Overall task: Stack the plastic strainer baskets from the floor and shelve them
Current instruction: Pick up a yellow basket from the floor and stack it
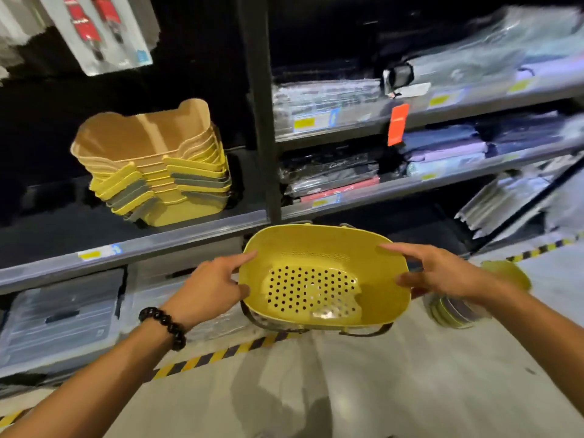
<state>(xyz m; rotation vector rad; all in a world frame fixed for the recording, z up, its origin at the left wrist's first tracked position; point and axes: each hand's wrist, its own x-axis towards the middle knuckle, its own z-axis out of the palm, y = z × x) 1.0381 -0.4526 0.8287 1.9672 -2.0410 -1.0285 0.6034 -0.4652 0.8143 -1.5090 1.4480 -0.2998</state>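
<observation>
Clear plastic storage bins (60,314) at eight o'clock, lidded, on the lowest level under the shelf edge; contents not discernible. Above, at ten o'clock, nested stack of strainer baskets (151,162) standing on the grey shelf (132,245), topmost tan and seemingly empty, lower ones yellow, grey-and-yellow handles fanned out at the stack's left and right. Carded packaged goods (101,30) hanging at eleven o'clock. Left hand (205,289), beaded bracelet (164,327) on the wrist, at the left rim of the held basket: index finger extended along the rim, thumb against the outer wall, remaining fingers hidden behind, so firmness of hold not determinable. Yellow strainer basket (322,276) at centre, in the air over the floor (316,390) in front of the shelving, open side up, perforated bottom, nothing inside; dark handles hanging below. Right hand (442,273) at the right rim, fingers spread and loosely open, thumb near the outer wall; contact blurred. Further yellow baskets (502,276) at three o'clock, lying on the floor behind the right forearm, blurred. Bagged flat goods (331,172) on shelves at one to two o'clock.
</observation>
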